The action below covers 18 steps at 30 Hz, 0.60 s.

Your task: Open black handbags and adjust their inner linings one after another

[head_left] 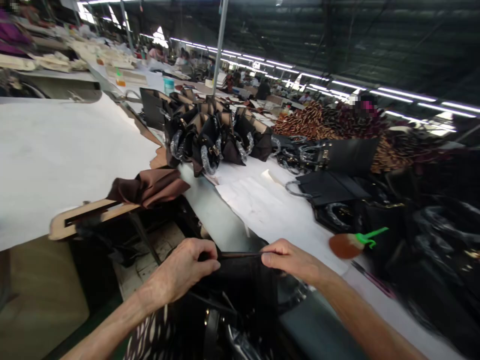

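A black handbag (pixel 243 285) hangs low in front of me, its top edge stretched between my two hands. My left hand (pixel 191 265) pinches that edge at one end, thumb against fingers. At the other end my right hand (pixel 287 257) pinches it the same way. Below the edge, the bag's gold-coloured fittings and a plastic-wrapped part show, partly dark and blurred. Right of my right hand, a brown bottle (pixel 343 246) with a green nozzle lies on the white-covered table (pixel 258 205).
Several black bags with plastic-wrapped handles (pixel 210 135) stand bunched ahead on the table. More black bags (pixel 333 187) lie to the right. Brown cloth (pixel 150 187) drapes over a wooden frame (pixel 62 225) at left. A metal pole (pixel 219 50) rises behind. People work far off.
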Motion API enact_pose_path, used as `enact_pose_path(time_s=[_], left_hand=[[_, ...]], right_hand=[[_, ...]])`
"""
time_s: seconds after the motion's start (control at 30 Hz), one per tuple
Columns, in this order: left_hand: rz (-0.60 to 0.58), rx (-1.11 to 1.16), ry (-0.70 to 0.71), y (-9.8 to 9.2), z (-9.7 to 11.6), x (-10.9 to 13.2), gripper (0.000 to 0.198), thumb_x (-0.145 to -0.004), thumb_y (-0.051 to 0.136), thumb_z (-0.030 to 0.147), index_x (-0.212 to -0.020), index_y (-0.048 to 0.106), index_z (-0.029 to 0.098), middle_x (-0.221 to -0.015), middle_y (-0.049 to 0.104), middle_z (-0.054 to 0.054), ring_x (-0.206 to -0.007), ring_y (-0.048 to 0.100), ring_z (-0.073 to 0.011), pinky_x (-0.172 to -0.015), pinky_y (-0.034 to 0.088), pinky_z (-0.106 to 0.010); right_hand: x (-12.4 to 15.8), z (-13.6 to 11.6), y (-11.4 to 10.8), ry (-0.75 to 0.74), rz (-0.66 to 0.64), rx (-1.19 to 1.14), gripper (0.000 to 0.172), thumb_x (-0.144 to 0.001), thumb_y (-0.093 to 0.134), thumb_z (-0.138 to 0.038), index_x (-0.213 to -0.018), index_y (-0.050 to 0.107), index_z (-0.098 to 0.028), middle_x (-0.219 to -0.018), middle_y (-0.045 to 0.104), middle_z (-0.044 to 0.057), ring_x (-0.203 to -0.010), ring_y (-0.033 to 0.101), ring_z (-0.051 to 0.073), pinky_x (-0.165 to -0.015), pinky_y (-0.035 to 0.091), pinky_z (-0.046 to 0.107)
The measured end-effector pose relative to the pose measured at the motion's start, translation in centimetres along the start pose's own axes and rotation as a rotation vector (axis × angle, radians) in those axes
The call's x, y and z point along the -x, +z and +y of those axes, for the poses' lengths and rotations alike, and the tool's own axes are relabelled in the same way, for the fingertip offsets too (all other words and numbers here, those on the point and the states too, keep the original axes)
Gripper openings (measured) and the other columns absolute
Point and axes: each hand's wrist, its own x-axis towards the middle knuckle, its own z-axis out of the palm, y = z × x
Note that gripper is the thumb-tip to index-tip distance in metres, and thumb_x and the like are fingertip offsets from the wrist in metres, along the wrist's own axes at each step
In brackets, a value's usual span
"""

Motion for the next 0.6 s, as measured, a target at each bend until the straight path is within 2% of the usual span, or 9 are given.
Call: enact_pose_path(time_s=[0.13,0.3,0.43,0.53,0.6], left_hand=[[-0.067,0.008,0.04,2.7,1.1,-2.3,0.016,-0.073,0.051,0.03,-0.066,0.056,0.017,-0.053,0.04,0.006,-0.054,0.038,-0.0105,-0.051,0.026,-0.021],[-0.098,-0.003,0.06,4.7,-0.2,-2.9,0.016,-0.074,0.052,0.031,-0.069,0.058,0.017,-0.056,0.045,0.005,-0.056,0.041,-0.0112,-0.052,0.027,-0.021],[-0.071,0.015,0.048,4.9,-0.7,-2.2,0.016,-0.075,0.052,0.032,-0.07,0.057,0.018,-0.058,0.047,0.005,-0.058,0.043,-0.0112,-0.054,0.03,-0.021],[-0.038,0.007,0.046,5.1,-0.5,-1.9,0.015,-0.076,0.051,0.031,-0.069,0.057,0.018,-0.06,0.049,0.006,-0.059,0.044,-0.0112,-0.055,0.031,-0.021],[-0.022,0.003,0.044,5.1,-0.4,-1.7,0.015,-0.076,0.051,0.031,-0.069,0.057,0.019,-0.061,0.05,0.005,-0.059,0.044,-0.0113,-0.056,0.032,-0.021]], right_hand=[[2.9,1.7,-1.1,0.06,0.053,-0.044,0.037,-0.079,0.055,-0.047,-0.073,0.061,-0.012,-0.056,0.04,-0.005,-0.052,0.033,0.007,-0.049,0.024,0.02],[3.9,3.7,-0.2,0.047,0.152,-0.021,0.03,-0.082,0.051,-0.039,-0.076,0.063,-0.012,-0.059,0.046,-0.004,-0.057,0.039,0.009,-0.054,0.03,0.021],[4.3,3.2,-0.6,0.041,0.107,0.008,0.03,-0.077,0.057,-0.039,-0.09,0.067,-0.015,-0.071,0.057,-0.001,-0.068,0.049,0.012,-0.061,0.036,0.022],[4.7,2.1,-1.4,0.154,0.204,0.015,0.041,-0.079,0.052,-0.05,-0.101,0.066,-0.017,-0.081,0.06,0.001,-0.072,0.051,0.014,-0.06,0.038,0.022],[4.5,1.3,-1.8,0.201,0.215,0.056,0.044,-0.081,0.048,-0.054,-0.096,0.067,-0.017,-0.075,0.059,0.001,-0.067,0.05,0.012,-0.056,0.036,0.021]])
